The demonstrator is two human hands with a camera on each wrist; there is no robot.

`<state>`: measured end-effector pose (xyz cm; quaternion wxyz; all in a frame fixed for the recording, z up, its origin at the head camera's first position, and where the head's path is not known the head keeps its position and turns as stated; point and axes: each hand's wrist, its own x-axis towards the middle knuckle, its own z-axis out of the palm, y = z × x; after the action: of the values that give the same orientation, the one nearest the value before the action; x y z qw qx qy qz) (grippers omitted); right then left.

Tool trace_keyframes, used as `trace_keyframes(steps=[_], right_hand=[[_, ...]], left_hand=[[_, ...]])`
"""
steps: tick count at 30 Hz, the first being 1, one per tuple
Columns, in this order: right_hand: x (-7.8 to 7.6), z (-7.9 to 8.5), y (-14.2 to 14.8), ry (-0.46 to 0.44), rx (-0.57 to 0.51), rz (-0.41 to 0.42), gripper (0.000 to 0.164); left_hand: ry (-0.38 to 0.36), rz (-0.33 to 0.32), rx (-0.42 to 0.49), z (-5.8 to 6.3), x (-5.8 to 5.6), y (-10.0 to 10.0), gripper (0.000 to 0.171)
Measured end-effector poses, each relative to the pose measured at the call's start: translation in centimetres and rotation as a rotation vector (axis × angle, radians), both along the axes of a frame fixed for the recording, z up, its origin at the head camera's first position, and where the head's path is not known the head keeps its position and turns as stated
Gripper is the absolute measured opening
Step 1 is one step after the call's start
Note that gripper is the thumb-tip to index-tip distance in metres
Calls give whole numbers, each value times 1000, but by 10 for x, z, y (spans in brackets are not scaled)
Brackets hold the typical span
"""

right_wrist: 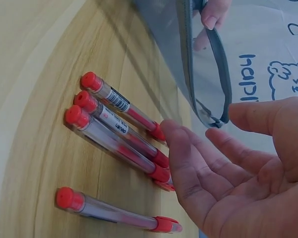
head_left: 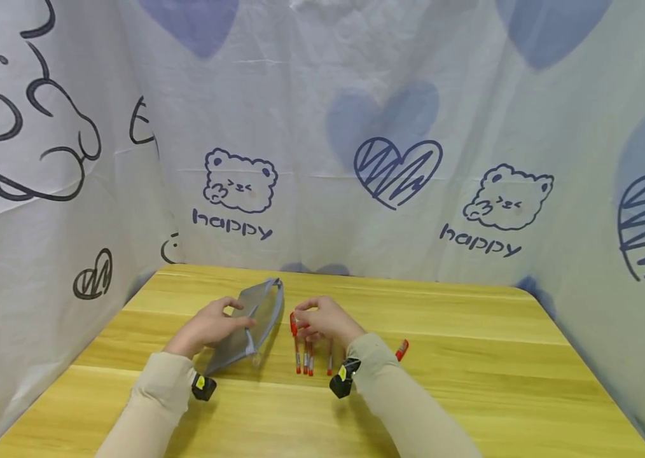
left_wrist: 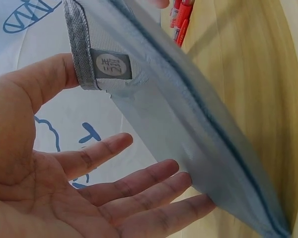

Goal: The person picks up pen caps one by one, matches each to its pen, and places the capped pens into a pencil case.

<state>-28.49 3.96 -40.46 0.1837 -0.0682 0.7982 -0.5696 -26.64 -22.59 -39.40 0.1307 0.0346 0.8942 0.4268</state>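
A grey-blue zip pouch with see-through mesh stands on the table, its mouth gaping to the right. My left hand holds it by the near rim. In the left wrist view the thumb goes behind the edge band beside the small label, while the other fingertips rest against the pouch's wall. My right hand hovers over a group of red pens, fingers loosely bent and nothing visible between them. These pens lie roughly side by side, and the hand covers part of them in the head view.
Another red-capped pen lies right of the right wrist, partly hidden by the sleeve. The wooden table is bordered by hanging printed cloth at the back and sides.
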Motion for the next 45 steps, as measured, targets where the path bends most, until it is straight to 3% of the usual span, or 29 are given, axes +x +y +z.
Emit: trace_keyframes(steps=[11,21,27,35,40,45], right_hand=[[1,-4,-1,-12,19,-28,31],[0,-7,-12,20,59,-66,29],[-1,-10,-28,72,138,-100,25],[-3,-20,-43,139,263,-141,33],[-2,-31,-54,240,359,-171,38],[1,-36,-63,332,434,-199,29]], left_hand=[[-37,9,63,-9,-12,1,73],[-50,-21,57,-3,-9,0,78],[-44,-33,34,0,-7,-2,80],[-37,-9,36,1,-4,-1,73],[-36,-4,38,0,-2,-2,72],[-34,3,38,-2,-5,-4,72]])
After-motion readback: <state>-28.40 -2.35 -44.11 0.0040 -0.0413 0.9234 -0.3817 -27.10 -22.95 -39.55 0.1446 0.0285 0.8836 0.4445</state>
